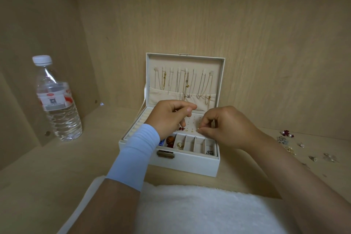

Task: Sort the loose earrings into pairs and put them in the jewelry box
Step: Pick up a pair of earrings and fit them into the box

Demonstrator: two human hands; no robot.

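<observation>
A water bottle [57,100] stands at 9 o'clock of the open jewelry box [171,159] (lid upright). Over the box, the left hand [171,118] has its fingers curled, and I cannot tell whether it holds anything. The right hand [226,129] pinches a tiny earring [198,129] at the perforated panel [193,121]. Loose earrings [289,149] lie at the box's 3 o'clock.

Right grip [228,129] pinches a speck [198,129] (too small to identify); loose earrings [282,140] blurred.

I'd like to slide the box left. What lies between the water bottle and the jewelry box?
Head view: nothing but bare wooden surface lies between the water bottle and the jewelry box.
</observation>
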